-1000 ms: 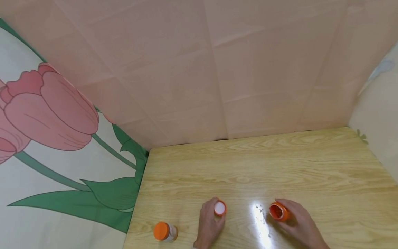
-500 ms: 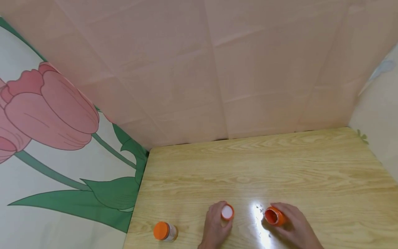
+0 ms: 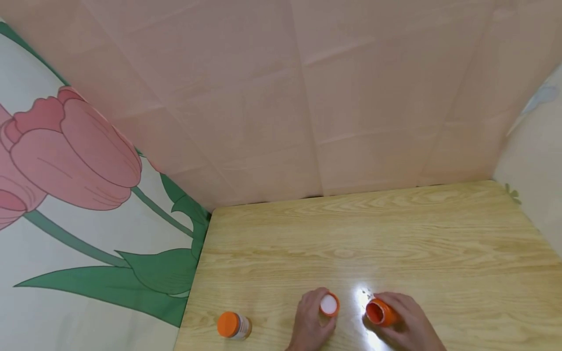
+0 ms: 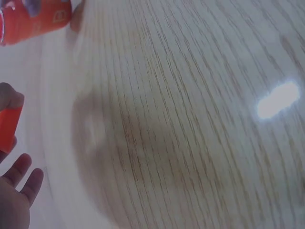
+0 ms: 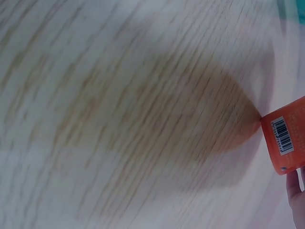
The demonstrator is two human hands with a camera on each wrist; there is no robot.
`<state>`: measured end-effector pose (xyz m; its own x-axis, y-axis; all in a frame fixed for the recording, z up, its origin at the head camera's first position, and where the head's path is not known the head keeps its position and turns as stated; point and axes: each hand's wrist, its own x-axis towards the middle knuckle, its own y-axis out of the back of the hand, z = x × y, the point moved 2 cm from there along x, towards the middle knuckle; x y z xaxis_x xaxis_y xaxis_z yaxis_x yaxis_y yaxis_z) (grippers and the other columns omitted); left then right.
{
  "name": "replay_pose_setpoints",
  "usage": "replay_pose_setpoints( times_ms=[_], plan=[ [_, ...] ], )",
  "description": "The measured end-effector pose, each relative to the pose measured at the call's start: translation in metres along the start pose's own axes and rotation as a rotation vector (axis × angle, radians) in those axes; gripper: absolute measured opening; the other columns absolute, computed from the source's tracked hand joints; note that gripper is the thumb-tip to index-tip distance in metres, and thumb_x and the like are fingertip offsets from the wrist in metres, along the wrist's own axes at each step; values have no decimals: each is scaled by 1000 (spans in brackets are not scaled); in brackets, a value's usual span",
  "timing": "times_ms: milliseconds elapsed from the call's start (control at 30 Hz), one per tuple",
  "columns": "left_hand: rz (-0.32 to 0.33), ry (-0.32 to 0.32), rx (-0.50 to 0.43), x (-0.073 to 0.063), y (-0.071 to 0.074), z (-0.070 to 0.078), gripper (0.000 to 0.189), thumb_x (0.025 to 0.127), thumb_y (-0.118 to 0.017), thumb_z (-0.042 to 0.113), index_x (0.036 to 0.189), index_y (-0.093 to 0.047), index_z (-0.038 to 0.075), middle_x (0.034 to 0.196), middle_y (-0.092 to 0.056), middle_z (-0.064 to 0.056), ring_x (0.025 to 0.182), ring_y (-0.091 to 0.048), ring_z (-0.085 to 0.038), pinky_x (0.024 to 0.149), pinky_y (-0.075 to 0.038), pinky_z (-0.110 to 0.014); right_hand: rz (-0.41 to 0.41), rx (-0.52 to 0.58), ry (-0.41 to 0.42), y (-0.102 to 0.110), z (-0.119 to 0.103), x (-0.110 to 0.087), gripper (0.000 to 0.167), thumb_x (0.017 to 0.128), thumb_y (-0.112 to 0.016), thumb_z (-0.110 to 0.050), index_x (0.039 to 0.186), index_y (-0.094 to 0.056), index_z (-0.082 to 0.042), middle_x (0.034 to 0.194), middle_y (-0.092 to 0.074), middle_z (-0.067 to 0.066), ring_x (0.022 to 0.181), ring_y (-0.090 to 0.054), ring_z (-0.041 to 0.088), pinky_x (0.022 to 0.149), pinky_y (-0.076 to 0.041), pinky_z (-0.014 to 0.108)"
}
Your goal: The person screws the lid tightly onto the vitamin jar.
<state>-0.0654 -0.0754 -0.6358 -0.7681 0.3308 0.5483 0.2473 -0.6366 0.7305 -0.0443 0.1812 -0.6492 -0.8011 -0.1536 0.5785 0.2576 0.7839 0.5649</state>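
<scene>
My left hand (image 3: 310, 321) pinches an orange screw cap (image 3: 329, 304) between thumb and fingers, its white inside facing up. To the right of it, my right hand (image 3: 411, 319) grips an uncapped orange bottle (image 3: 383, 313), tilted so its mouth points left toward the cap. The left wrist view shows the cap's (image 4: 8, 125) orange side at the left edge, with the bottle (image 4: 40, 21) above. In the right wrist view, a barcode label shows on the bottle (image 5: 286, 138), whose lower edge is close over the table.
A second bottle (image 3: 234, 326), with an orange cap and a pale label, stands on the wood-grain table (image 3: 281, 243) left of my left hand. A plain pinkish cloth (image 3: 246, 97) hangs behind the table. A tulip-print cloth (image 3: 88, 234) hangs at the left.
My left hand has moved right with the cap, and slightly down in view. My right hand has brought the bottle left and slightly down. The gap between cap and bottle has narrowed.
</scene>
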Motion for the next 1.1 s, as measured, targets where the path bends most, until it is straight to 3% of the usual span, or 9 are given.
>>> replay_pose_setpoints(
  times_ms=[200, 367, 500, 700, 933, 1100],
  plan=[
    [10, -56, 10, 2, 0, 6, 69, 62, -89, 19, 124, -61, 10, 116, -67, 2, 103, -62, -13, 90, -47, -26, -37, -20, -24, -4, -3, -2, 71, 52, -96, -26, 118, -71, -16, 113, -68, -4, 111, -48, -1, 104, -24, 4],
    [47, -126, 23, 4, 0, 13, 73, 59, -90, 19, 125, -60, 9, 116, -67, 1, 103, -61, -14, 92, -46, -25, -23, -34, 22, -6, -4, -3, 69, 53, -95, -29, 117, -71, -16, 111, -67, -3, 111, -48, 0, 105, -22, 4],
    [42, -154, 34, 5, 0, 18, 74, 59, -90, 21, 125, -60, 9, 117, -66, 2, 105, -61, -14, 94, -46, -24, -15, -19, 57, -8, -5, -3, 68, 55, -95, -32, 116, -71, -15, 111, -67, -3, 111, -48, 0, 106, -22, 5],
    [8, -159, 24, 6, 1, 25, 70, 62, -90, 23, 124, -60, 10, 118, -66, 3, 105, -61, -12, 93, -46, -22, 6, -27, 116, -13, -6, -3, 66, 60, -92, -44, 115, -72, -13, 111, -67, -2, 111, -49, 3, 107, -24, 7],
    [-57, -107, -4, 6, 2, 30, 67, 64, -90, 24, 123, -62, 12, 118, -66, 6, 107, -59, -10, 93, -45, -21, -44, -68, 42, -16, -11, -5, 66, 58, -93, -45, 114, -72, -17, 112, -66, -7, 109, -48, 1, 104, -22, 4],
    [-91, -89, -19, 6, 3, 31, 70, 65, -90, 23, 127, -59, 15, 120, -65, 7, 108, -59, -10, 94, -46, -22, -20, -67, 53, -16, -12, -4, 65, 61, -90, -50, 114, -72, -17, 110, -66, -4, 107, -49, 3, 103, -22, 4]
  ],
)
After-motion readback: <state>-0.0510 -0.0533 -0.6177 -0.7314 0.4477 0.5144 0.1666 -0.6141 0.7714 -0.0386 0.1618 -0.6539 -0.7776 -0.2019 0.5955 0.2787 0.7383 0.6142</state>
